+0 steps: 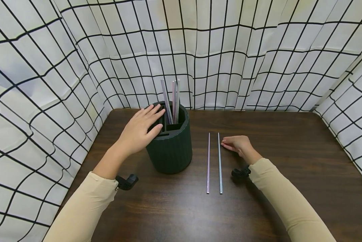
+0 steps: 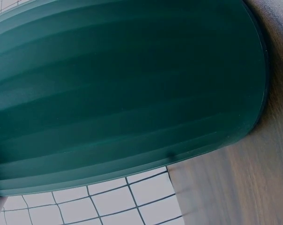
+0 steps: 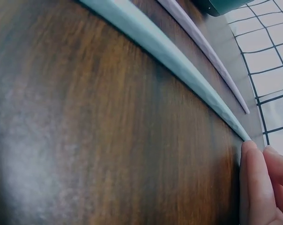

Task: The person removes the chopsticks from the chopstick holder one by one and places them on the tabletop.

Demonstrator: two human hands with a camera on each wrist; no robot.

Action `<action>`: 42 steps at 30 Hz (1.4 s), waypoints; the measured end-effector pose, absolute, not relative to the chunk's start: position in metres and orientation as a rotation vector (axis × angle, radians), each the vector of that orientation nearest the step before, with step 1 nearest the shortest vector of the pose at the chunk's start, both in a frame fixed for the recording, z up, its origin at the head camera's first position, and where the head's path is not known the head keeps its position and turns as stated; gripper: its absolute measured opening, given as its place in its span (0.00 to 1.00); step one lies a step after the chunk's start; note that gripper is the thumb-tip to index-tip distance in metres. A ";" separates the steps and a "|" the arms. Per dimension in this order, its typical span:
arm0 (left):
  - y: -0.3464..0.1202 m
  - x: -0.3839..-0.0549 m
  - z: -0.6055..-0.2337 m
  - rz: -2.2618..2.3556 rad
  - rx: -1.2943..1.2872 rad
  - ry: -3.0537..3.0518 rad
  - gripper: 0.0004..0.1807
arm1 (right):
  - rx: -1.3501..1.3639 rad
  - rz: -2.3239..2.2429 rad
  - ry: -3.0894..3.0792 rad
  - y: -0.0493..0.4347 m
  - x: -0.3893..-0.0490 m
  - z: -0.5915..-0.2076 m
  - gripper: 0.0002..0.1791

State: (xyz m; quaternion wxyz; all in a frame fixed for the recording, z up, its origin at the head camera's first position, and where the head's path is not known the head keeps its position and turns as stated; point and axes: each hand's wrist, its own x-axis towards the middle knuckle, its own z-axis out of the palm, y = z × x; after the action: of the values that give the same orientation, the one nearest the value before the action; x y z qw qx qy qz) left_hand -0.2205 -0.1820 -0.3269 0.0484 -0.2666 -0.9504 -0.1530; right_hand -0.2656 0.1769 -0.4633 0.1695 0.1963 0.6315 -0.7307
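Note:
A dark green ribbed utensil holder [image 1: 170, 154] with dividers stands upright on the table, several pastel chopsticks [image 1: 166, 104] leaning in its back compartment. My left hand [image 1: 138, 131] rests on its top at the left, fingers spread across the rim and dividers. The holder's side [image 2: 127, 89] fills most of the left wrist view. To its right, a lilac chopstick [image 1: 208, 164] and a light blue chopstick [image 1: 219, 164] lie side by side, pointing away from me. My right hand [image 1: 239, 145] is beside the blue one's far end, fingertips [image 3: 248, 146] right at its thin tip.
Dark brown wooden table [image 1: 289, 141] extends under everything. White cloth with a black grid [image 1: 217, 60] hangs behind the table and along both sides. Black bands with small devices sit at the left wrist [image 1: 127, 182] and right wrist [image 1: 241, 172].

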 end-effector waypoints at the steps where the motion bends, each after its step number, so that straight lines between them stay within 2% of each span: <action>1: -0.182 -0.220 -0.327 -0.465 -0.813 -2.896 0.31 | 0.552 -2.071 1.799 0.177 -0.265 -0.463 0.26; 15: -0.182 -0.219 -0.326 -0.460 -0.813 -2.900 0.31 | 0.512 -2.092 1.788 0.177 -0.266 -0.454 0.27; 28: -0.181 -0.220 -0.326 -0.461 -0.818 -2.899 0.31 | 0.314 -2.166 1.835 0.149 -0.278 -0.402 0.24; 37: -0.181 -0.221 -0.326 -0.467 -0.818 -2.902 0.31 | 0.298 -2.295 1.765 0.130 -0.287 -0.369 0.13; 42: -0.182 -0.220 -0.325 -0.469 -0.822 -2.903 0.31 | 0.297 -2.334 1.751 0.122 -0.289 -0.355 0.20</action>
State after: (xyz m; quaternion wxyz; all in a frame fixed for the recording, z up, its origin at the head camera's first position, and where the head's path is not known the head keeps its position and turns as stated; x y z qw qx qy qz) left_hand -0.2203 -0.1817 -0.3255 0.0440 -0.2688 -0.9499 -0.1533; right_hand -0.2889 0.1217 -0.3547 0.1042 0.1008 0.5938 -0.7915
